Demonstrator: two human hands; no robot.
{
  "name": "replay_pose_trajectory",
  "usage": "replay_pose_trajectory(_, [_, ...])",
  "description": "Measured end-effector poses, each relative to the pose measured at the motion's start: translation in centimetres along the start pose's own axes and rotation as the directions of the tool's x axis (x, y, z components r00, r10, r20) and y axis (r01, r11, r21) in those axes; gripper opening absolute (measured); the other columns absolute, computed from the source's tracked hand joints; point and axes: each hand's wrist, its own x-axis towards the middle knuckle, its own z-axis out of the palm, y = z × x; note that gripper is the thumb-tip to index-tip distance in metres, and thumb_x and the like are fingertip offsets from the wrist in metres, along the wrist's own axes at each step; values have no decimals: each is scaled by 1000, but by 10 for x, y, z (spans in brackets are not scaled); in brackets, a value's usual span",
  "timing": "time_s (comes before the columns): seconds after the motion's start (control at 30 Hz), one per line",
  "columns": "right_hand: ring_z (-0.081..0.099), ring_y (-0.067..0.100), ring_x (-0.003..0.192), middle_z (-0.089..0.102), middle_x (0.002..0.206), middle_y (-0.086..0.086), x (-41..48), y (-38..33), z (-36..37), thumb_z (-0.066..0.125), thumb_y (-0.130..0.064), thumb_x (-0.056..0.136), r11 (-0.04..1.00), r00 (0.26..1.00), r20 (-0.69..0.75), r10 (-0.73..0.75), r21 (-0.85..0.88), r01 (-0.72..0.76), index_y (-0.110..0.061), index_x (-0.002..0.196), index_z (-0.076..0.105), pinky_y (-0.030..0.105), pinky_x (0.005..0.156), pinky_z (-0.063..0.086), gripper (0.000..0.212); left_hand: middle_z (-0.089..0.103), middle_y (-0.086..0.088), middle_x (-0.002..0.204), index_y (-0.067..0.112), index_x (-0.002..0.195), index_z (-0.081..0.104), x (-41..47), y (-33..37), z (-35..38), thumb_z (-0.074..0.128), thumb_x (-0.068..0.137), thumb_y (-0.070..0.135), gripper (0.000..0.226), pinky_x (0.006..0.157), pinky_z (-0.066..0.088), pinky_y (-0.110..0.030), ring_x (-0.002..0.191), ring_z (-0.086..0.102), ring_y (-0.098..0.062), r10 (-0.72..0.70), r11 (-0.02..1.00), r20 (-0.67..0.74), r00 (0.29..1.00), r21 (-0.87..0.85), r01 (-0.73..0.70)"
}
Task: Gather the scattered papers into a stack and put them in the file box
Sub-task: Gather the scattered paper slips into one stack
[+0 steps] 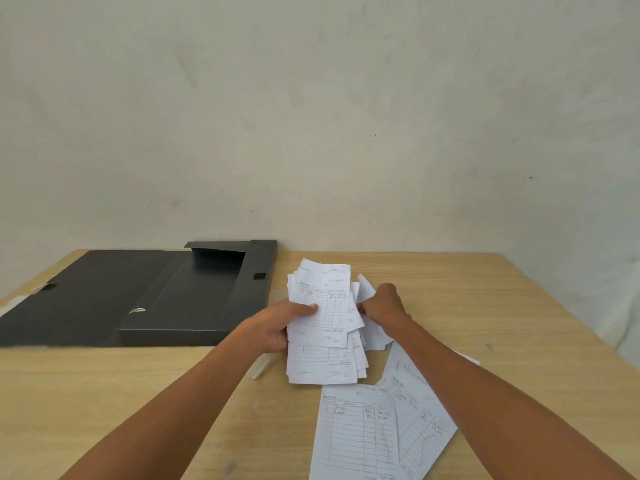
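Observation:
A loose bundle of white ruled paper slips [325, 317] is held above the middle of the wooden table. My left hand [280, 323] grips its left edge, thumb on top. My right hand [384, 304] is closed on the bundle's right side, fingers hidden behind the sheets. Several more slips [367, 431] lie flat on the table below the bundle, partly under my right forearm. The black file box [180, 296] lies open at the far left, its lid [79, 292] folded flat to the left; no papers show inside.
The wooden table [519, 306] stands against a pale wall [311, 116]. A small white strip [260, 367] lies by my left wrist. The table's right edge runs down at the far right.

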Motion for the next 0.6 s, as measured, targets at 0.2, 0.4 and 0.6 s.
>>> replay_pose_trajectory(0.2, [68,31,88,72,104,16,1,9,-43,71,-11,85,967,983,-60,-172,179,181,2,108,65,34,68,49,26,76,-15,121,9,133,62,-5,2,2,63,98,4,35,91,58,-52,113,71,-34,76,996,17,997,-49,-75])
replay_pose_trajectory(0.4, [69,30,94,72,113,17,-21,20,-114,68,-6,90,905,967,-9,-255,350,242,2,114,68,34,77,53,25,71,-18,130,6,141,57,-15,4,12,66,96,5,45,86,62,-51,119,68,-38,78,996,89,993,-38,-75])
replay_pose_trajectory(0.6, [63,20,71,68,79,4,-45,65,-134,79,-32,80,935,926,342,-159,-248,253,-11,80,65,30,65,46,25,75,-18,121,3,130,63,-44,-5,24,69,96,10,35,90,61,-49,108,74,-34,-65,971,141,988,236,30])
